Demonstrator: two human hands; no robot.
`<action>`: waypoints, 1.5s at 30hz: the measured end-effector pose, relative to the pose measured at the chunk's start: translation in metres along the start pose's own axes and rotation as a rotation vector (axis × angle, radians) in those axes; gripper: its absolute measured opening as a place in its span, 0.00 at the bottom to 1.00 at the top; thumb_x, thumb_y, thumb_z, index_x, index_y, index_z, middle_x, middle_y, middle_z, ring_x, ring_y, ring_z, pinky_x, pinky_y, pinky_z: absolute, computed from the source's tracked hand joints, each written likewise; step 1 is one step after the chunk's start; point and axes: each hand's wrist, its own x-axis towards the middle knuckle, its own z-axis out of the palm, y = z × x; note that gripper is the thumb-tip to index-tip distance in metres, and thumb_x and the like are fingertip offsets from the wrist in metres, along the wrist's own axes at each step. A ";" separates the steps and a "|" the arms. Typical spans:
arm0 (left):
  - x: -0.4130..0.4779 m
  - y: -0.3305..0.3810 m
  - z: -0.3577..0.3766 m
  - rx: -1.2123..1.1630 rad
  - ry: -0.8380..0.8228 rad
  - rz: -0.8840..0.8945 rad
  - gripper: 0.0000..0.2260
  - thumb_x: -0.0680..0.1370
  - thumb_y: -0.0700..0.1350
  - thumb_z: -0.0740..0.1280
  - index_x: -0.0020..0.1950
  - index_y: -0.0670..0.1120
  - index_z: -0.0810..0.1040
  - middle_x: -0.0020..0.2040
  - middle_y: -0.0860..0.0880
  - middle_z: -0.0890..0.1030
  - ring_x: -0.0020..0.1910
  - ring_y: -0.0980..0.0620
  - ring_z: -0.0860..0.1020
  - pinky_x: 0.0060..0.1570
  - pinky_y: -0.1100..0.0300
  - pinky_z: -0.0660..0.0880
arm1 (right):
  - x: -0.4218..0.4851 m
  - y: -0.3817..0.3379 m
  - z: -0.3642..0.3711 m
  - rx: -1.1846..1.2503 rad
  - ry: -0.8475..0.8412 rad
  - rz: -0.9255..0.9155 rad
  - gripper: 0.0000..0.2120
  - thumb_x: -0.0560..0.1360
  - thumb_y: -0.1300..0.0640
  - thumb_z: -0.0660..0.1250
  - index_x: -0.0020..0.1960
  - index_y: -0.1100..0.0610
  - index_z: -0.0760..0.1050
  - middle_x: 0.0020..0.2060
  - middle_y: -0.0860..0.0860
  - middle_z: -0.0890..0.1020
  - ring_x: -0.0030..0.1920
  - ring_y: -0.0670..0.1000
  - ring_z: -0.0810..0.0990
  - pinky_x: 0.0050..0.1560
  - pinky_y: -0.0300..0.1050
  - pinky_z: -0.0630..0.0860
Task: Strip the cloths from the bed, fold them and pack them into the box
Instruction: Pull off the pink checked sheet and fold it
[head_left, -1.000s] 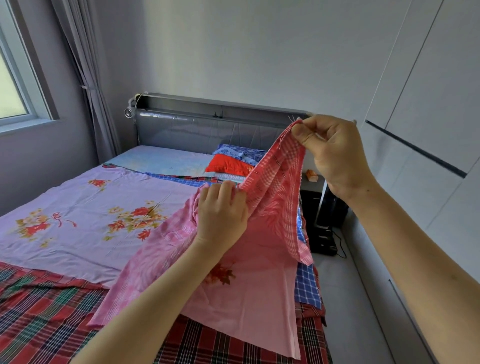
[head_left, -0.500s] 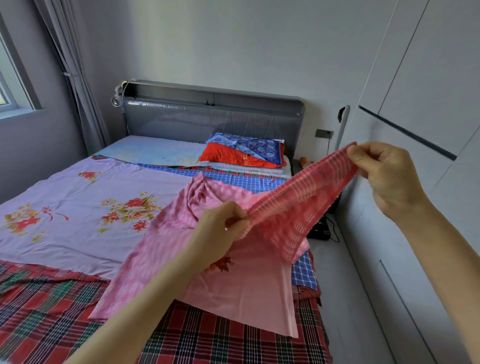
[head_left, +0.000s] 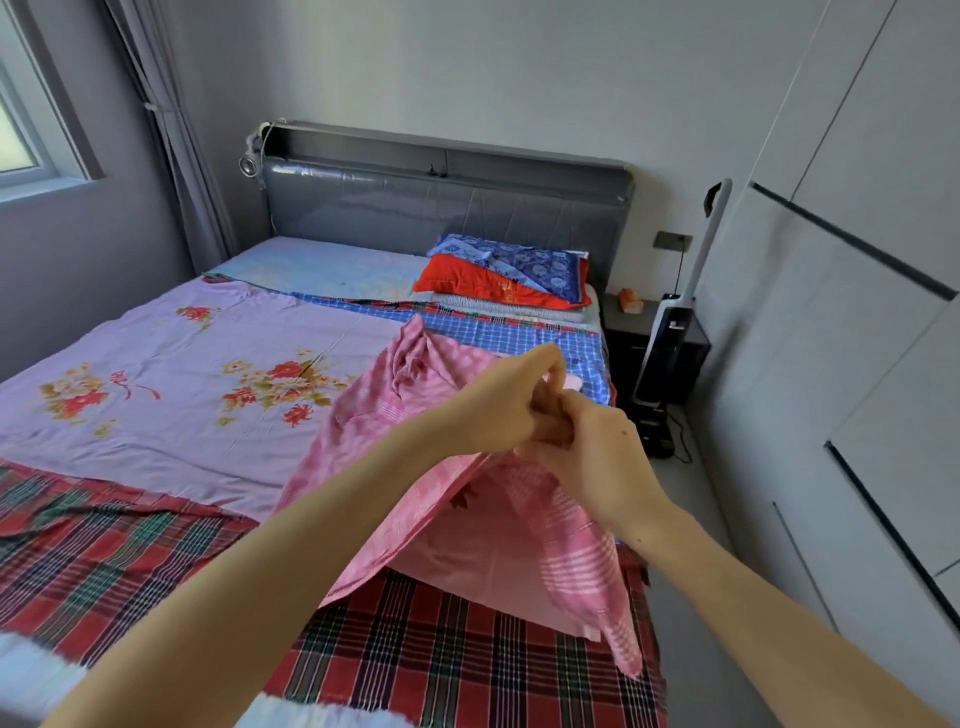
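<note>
A white upright vacuum (head_left: 670, 338) stands against a dark nightstand (head_left: 626, 358) that carries a small orange box (head_left: 631, 300). A grey curtain (head_left: 176, 156) hangs beside the window (head_left: 31, 130). White wardrobe doors (head_left: 857, 312) line the right.

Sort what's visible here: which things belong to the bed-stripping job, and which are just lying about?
Job: pink checked cloth, gripped by left hand and right hand; lilac floral sheet; blue checked cloth; red tartan cloth.
Lying about: stacked red and blue pillows; white upright vacuum cleaner; black bedside table; grey curtain.
</note>
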 end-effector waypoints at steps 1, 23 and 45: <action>-0.004 0.000 -0.005 -0.025 0.047 -0.009 0.15 0.72 0.34 0.71 0.42 0.46 0.66 0.32 0.55 0.78 0.28 0.62 0.74 0.31 0.69 0.71 | 0.003 0.001 0.000 0.004 0.017 -0.026 0.14 0.70 0.55 0.74 0.53 0.58 0.77 0.38 0.46 0.81 0.39 0.47 0.79 0.38 0.35 0.72; -0.097 -0.204 0.070 0.215 0.799 -0.676 0.08 0.66 0.34 0.72 0.40 0.42 0.76 0.37 0.46 0.78 0.37 0.42 0.76 0.34 0.58 0.64 | 0.039 -0.061 -0.058 0.124 0.223 -0.202 0.05 0.69 0.56 0.74 0.37 0.56 0.81 0.31 0.48 0.81 0.35 0.49 0.78 0.32 0.37 0.72; -0.203 -0.051 -0.177 0.229 0.939 -0.402 0.10 0.72 0.29 0.61 0.47 0.40 0.78 0.30 0.52 0.78 0.33 0.61 0.74 0.37 0.68 0.69 | -0.059 0.023 -0.010 0.243 -0.143 0.223 0.05 0.77 0.58 0.63 0.46 0.48 0.73 0.36 0.47 0.76 0.37 0.50 0.74 0.42 0.48 0.68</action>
